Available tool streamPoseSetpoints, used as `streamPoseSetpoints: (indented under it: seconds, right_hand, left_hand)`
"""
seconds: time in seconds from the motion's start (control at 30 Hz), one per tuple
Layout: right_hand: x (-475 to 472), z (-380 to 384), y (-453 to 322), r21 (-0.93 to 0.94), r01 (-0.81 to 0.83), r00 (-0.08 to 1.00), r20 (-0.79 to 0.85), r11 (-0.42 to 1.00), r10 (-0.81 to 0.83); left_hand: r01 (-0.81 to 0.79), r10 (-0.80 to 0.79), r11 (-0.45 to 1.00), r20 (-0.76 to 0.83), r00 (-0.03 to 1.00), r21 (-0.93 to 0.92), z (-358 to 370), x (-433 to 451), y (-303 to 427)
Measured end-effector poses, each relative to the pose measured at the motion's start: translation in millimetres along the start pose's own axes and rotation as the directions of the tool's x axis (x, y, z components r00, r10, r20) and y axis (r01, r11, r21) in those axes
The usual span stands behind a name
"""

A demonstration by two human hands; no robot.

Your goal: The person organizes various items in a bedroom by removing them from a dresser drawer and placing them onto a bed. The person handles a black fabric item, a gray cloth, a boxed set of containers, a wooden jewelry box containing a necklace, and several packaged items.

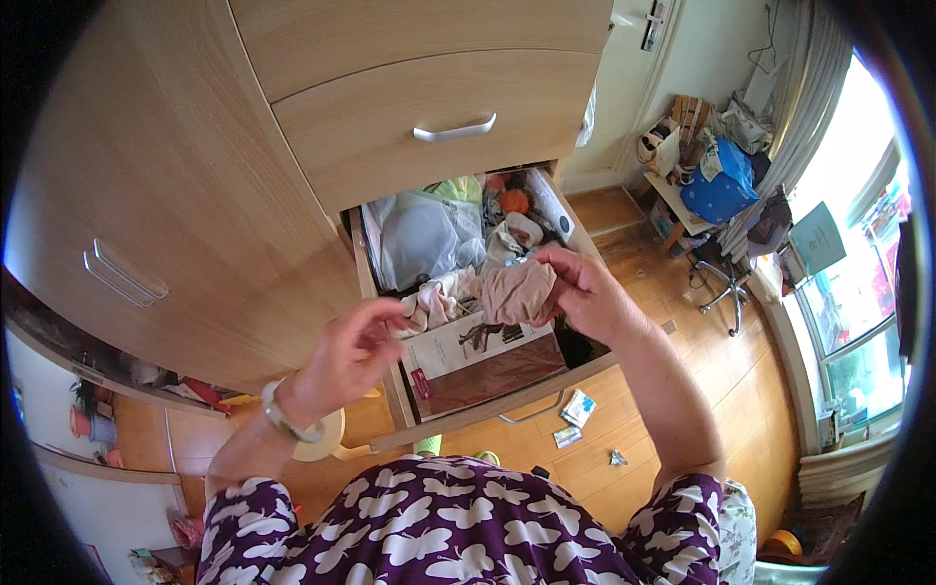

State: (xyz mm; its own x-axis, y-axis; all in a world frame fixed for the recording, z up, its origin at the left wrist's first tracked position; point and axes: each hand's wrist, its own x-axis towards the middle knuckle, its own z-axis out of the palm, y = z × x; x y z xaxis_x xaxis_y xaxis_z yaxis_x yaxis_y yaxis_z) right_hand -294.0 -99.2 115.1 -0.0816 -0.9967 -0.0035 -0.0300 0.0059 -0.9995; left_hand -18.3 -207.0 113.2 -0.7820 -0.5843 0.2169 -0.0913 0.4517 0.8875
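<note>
Over a pulled-out wooden drawer (592, 365), my right hand (585, 292) grips a bunched beige-pink piece of fabric (516, 292). My left hand (358, 355) hovers above the drawer's left side, fingers curled apart and nothing in them. Below the fabric lies a flat hosiery-like package (475, 373) with a printed picture and writing. Crumpled pale pink cloth (439, 298) rests behind that package. Farther back are a translucent white plastic bag (424, 234), a spiky orange ball (514, 201) and a clear-wrapped roll (552, 205) along the right wall.
Another drawer front with a metal handle (455, 130) stands just above the open one. To the left is a wardrobe door (146, 183). Small packets (578, 409) and a crumpled wrapper (618, 458) lie on the wooden floor. A blue bag (720, 183) sits on a small table.
</note>
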Motion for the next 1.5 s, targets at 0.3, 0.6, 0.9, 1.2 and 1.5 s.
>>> streamPoseSetpoints:
  seconds: [0.3, 0.6, 0.9, 1.2, 1.5]
  right_hand:
    - [-50, 37, 24, 0.472, 0.188, 0.981, -0.057, 0.861, -0.183]
    - [-73, 52, 37, 0.325, 0.418, 0.881, -0.375, 0.848, -0.290]
    - [-83, 51, 44, 0.217, 0.391, 0.854, -0.448, 0.894, -0.265]
    - [-111, 32, 41, -0.229, 0.545, 0.512, -0.670, 0.806, -0.537]
    - [-98, 64, 25, -0.334, 0.325, 0.758, -0.467, 0.885, -0.455]
  left_hand:
    - [0.237, -0.081, 0.797, 0.291, 0.953, -0.556, 57, 55, 46]
    - [0.278, 0.052, 0.795, 0.516, 0.855, -0.540, 69, 48, 40]
    - [0.314, -0.005, 0.788, 0.505, 0.863, -0.529, 78, 49, 53]
    - [0.147, 0.035, 0.839, 0.322, 0.946, -0.524, 83, 41, 46]
    - [0.010, 0.181, 0.857, 0.320, 0.930, -0.515, 91, 35, 43]
